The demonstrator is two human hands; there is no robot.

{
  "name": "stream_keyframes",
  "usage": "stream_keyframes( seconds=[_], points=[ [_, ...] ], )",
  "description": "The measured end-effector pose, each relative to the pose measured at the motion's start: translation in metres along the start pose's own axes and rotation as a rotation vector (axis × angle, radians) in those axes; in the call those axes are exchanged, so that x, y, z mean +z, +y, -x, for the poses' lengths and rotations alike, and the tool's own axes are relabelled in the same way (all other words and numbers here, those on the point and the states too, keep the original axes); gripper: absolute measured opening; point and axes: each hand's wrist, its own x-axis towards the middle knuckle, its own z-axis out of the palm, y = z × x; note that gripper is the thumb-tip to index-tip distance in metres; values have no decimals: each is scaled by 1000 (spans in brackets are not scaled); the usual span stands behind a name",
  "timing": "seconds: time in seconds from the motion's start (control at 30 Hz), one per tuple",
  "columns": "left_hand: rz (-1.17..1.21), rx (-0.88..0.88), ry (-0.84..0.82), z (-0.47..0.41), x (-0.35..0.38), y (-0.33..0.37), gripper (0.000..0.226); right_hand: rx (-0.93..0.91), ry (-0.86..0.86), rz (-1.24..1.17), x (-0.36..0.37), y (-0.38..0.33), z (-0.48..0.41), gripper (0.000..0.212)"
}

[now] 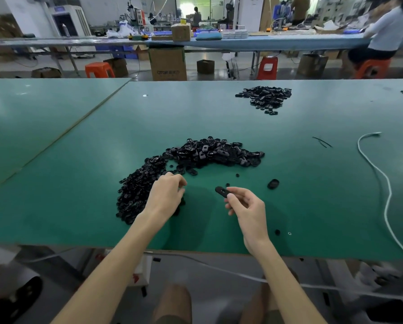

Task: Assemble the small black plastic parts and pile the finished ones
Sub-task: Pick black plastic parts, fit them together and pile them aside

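Near the counter's [312, 195] front edge, the right hand [247, 206] pinches one oval black part [221, 191] by its end, lifted clear, probably to receive a mate. The left hand [166, 195], fingers curled, picks at the supply heap [191, 160]; whether it grips anything I cannot tell. A separate pile [264, 97], likely finished ones, lies far right.

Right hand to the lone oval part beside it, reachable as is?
Probably yes: only bare mat between right hand and lone oval part. But its fingers already pinch a black part.
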Motion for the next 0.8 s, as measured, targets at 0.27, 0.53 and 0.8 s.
stream_keyframes(
  seconds=[0.27, 0.53, 0.8],
  points=[
    [93, -77, -112, -6, 2, -2, 11, 6, -5, -16, 1, 2, -1, 16],
    [345, -75, -97, -10, 7, 12, 12, 2, -1, -20, 1, 2, -1, 15],
    [1100, -245, 3, 2, 45, 46, 5, -15, 20, -22, 1, 3, -1, 15]
  ],
)
